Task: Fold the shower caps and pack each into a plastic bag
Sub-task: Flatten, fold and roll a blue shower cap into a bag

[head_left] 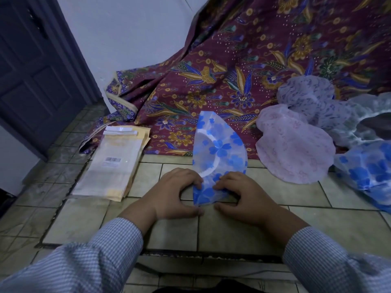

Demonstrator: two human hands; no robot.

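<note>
Grip: both hands pinch the near end of the blue-flowered shower cap (219, 149), fingers curled onto it and thumbs tucked under its near edge
Left hand (177, 193): fingertips on the cap's left near corner, thumb lying along the tiled floor (296, 199) below it
Right hand (243, 195): fingertips on top of the turned-up near flap, thumb pointing left toward the other thumb, the two thumbs almost touching
Cap: folded to a half-round, straight edge on the left, curved edge on the right; the near end sits between the hands, the rest stretches away from them, its far tip lying on the batik cloth (232, 77)
Plastic bags (112, 166): a flat stack on the floor, left of the cap and apart from the left hand
Other caps: a pink cap (296, 149) just right of the folded one, a lilac cap (309, 96) behind it, another blue-flowered cap (368, 168) at the right edge
Sleeves: checked blue, on both forearms
</note>
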